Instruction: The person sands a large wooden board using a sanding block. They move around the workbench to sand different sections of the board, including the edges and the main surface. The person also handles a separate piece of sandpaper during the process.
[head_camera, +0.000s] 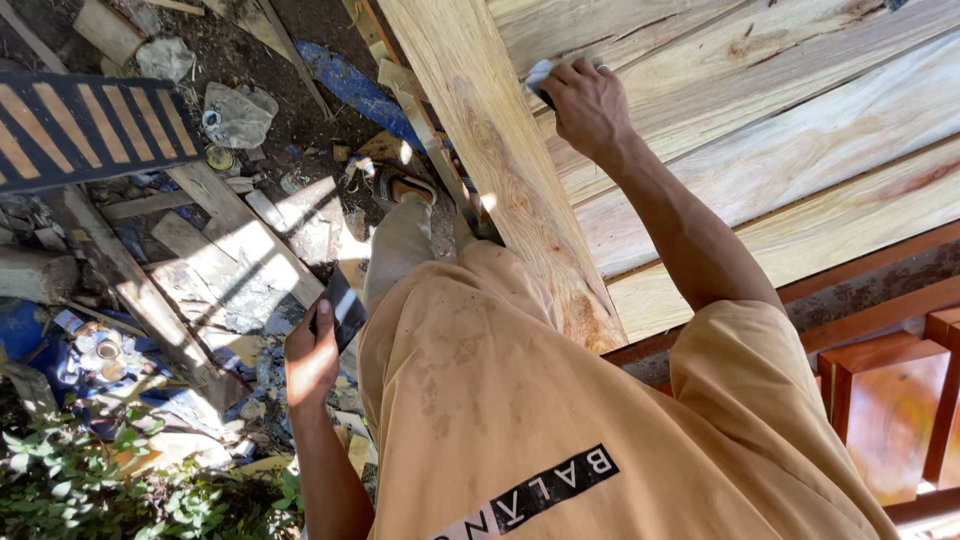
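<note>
My right hand (590, 105) is stretched out over pale wooden planks (800, 150). Its fingers are closed on a small whitish pad (538, 72) pressed against the wood, beside a board standing on edge (500, 170). My left hand (312, 362) hangs low at my side and grips a dark flat rectangular object (342, 305) with a shiny face. My tan shirt (500, 420) fills the lower middle, and one foot in a sandal (400, 185) shows on the ground below.
Scrap boards (220, 250), crumpled litter (235, 115) and a blue strip (355, 85) lie on the dirt at left. A dark slatted panel (90, 125) sits upper left, green plants (90, 490) lower left, reddish wooden furniture (890, 400) lower right.
</note>
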